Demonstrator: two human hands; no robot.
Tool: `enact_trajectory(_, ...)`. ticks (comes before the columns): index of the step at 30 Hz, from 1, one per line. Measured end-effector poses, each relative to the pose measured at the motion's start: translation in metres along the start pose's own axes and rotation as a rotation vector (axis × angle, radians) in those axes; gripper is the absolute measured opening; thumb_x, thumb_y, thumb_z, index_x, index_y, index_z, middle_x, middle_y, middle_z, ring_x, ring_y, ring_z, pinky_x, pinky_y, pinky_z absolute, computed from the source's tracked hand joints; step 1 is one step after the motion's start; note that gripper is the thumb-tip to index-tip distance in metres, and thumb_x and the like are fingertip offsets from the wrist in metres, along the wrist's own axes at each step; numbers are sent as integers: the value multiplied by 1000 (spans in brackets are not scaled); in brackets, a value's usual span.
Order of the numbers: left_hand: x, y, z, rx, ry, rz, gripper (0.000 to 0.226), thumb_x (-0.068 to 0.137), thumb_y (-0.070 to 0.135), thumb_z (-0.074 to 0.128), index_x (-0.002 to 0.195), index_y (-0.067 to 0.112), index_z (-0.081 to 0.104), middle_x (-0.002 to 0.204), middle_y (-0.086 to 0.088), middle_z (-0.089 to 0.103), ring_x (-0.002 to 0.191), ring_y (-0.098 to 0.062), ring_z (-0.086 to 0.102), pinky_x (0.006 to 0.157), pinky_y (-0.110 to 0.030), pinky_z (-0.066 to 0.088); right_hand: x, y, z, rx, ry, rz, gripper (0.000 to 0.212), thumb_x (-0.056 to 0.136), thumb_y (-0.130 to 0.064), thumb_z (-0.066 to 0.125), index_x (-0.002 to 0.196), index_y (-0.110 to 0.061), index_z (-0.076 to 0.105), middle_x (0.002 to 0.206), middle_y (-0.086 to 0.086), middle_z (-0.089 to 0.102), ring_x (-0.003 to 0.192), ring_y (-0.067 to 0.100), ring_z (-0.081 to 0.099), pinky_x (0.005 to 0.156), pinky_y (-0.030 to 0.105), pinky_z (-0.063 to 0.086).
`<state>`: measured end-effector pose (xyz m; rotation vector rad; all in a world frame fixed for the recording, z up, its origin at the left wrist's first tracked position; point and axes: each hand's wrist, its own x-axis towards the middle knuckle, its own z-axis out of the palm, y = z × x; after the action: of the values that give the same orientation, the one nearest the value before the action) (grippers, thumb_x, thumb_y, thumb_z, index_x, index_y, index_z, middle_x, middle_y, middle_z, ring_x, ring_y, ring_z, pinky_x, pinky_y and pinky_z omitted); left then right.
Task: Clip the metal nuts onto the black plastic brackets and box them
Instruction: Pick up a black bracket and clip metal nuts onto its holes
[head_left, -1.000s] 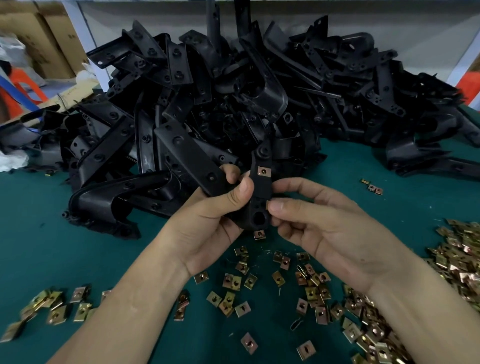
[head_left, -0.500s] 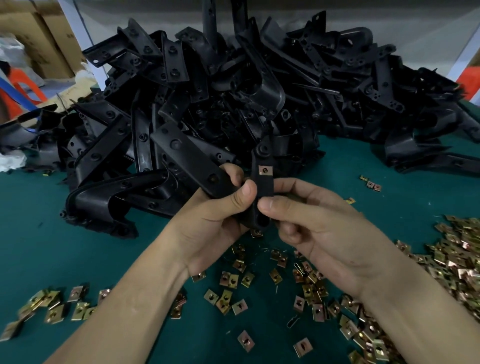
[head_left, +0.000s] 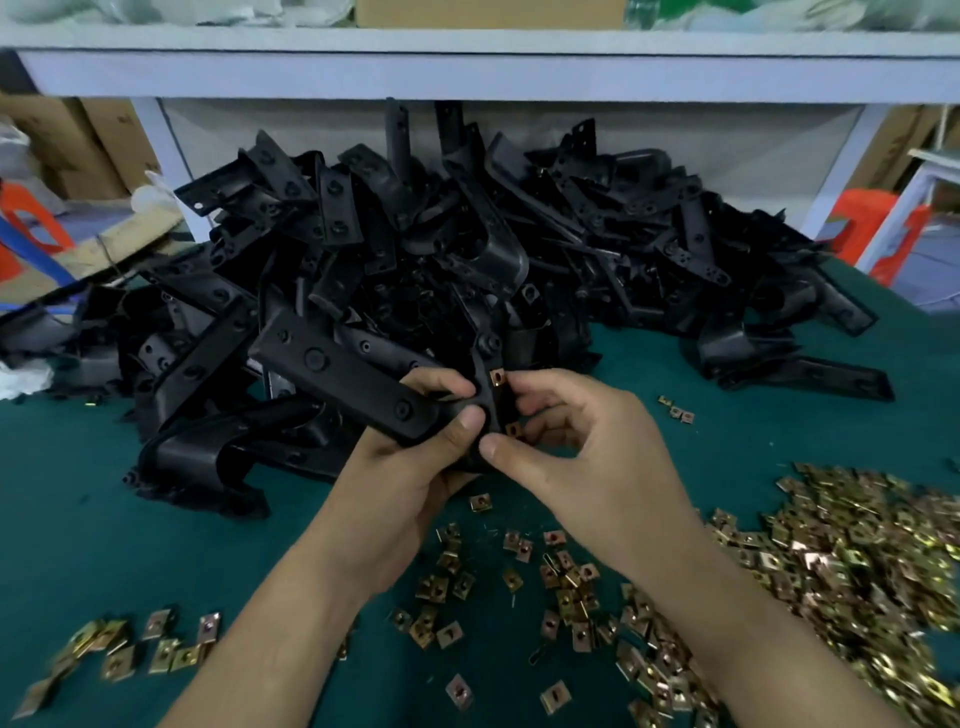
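Observation:
My left hand (head_left: 405, 483) grips a long black plastic bracket (head_left: 337, 374) by its near end, thumb on top. Two brass metal nuts sit clipped on that end's edge, an upper nut (head_left: 497, 376) and a lower nut (head_left: 513, 429). My right hand (head_left: 587, 457) pinches the same end, with its index fingertip by the upper nut and its thumb just under the lower one. Loose nuts (head_left: 571, 582) lie scattered on the green table (head_left: 78, 545) below both hands. No box is in view.
A big pile of black brackets (head_left: 519, 234) fills the table behind my hands. A thick heap of nuts (head_left: 857, 561) lies at the right, a small group of nuts (head_left: 130, 644) at the near left. A white shelf (head_left: 467, 73) runs overhead, and an orange stool (head_left: 872, 228) stands at the right.
My view has tilted up, so the shelf now shows. My right hand's fingers have curled more round the bracket's end, and a lower nut now shows beside its thumb.

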<state>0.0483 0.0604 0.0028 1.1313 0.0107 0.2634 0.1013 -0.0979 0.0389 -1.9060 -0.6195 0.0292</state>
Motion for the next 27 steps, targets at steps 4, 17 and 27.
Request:
enact_trajectory(4, -8, 5, 26, 67, 4, 4, 9, 87, 17, 67, 95, 22, 68, 110, -5, 74, 100, -21, 70, 82, -41, 57, -8, -8, -20, -40, 30, 10, 35, 74, -28, 86, 107, -34, 73, 96, -14, 69, 90, -1, 65, 76, 14, 53)
enact_trajectory(17, -48, -14, 145, 169, -171, -92, 12, 81, 16, 71, 90, 21, 64, 121, -16, 69, 117, -35, 65, 97, -50, 56, -115, -7, -124, 32, 313, 105, 40, 68, -17, 91, 91, -45, 73, 98, -13, 66, 76, 1, 70, 66, 13, 50)
enact_trajectory(27, -80, -61, 263, 125, -261, -134, 36, 95, 21, 59, 129, 31, 56, 110, -1, 74, 110, -25, 71, 86, -48, 61, -235, 19, -213, 24, 783, 293, 43, 71, -7, 88, 95, -40, 76, 101, -5, 64, 69, -1, 69, 62, 8, 48)
